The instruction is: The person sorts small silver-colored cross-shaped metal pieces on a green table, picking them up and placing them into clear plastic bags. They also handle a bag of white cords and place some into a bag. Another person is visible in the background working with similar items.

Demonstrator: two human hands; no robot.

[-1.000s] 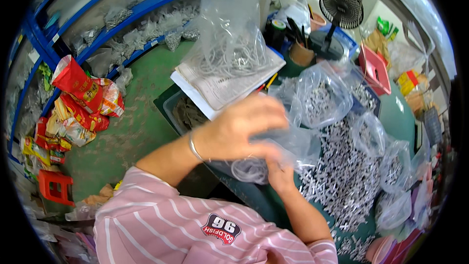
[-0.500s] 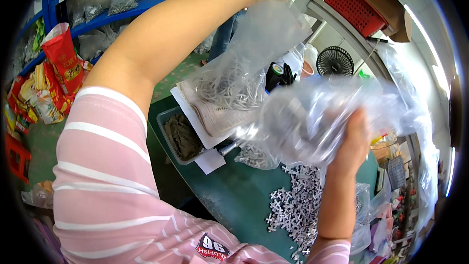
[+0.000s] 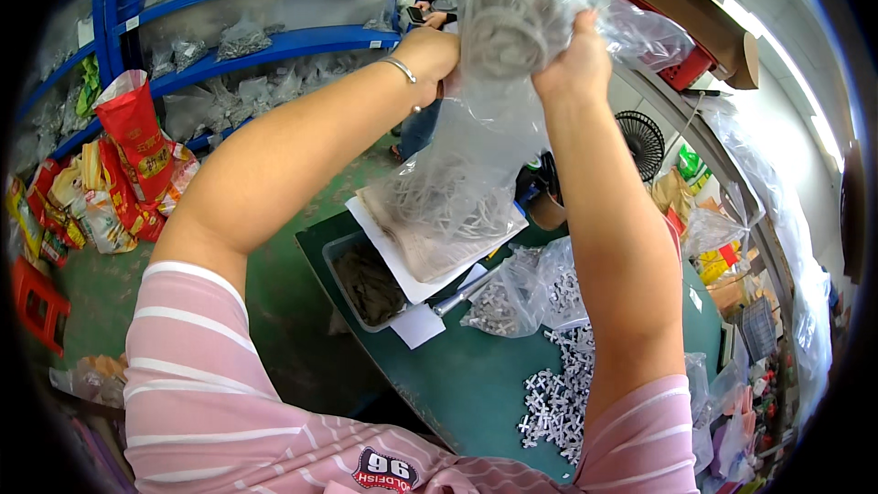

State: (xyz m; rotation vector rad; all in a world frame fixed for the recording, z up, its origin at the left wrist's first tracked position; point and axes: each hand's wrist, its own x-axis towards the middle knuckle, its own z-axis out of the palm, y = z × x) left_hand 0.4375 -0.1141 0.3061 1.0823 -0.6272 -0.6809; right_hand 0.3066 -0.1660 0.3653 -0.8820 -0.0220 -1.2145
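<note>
With bent fingers my left hand point(image 3: 432, 59) grips the upper edge of a clear plastic bag point(image 3: 498, 123). Pale, ring-like loops point(image 3: 457, 197) fill the bottom of this bag, which sits on a stack of papers point(image 3: 416, 252). My right hand point(image 3: 578, 62) is closed around a second clear bag point(image 3: 512, 18), raised above the first. Bunched greyish loops show through its plastic. The two bags overlap, so whether the upper one's mouth lies inside the lower one is hidden.
On the green table point(image 3: 430, 384) lie a heap of small grey cross-shaped pieces point(image 3: 553, 402), bagged pieces point(image 3: 498, 306) and a plastic tub with dark cloth point(image 3: 366, 279). A black fan point(image 3: 640, 142) stands beyond. Blue shelves point(image 3: 274, 46) hold bags; a person point(image 3: 439, 18) stands near them.
My right hand has lifted its bag up and leftward, over the first bag. My left hand has come down and left, still gripping the first bag.
</note>
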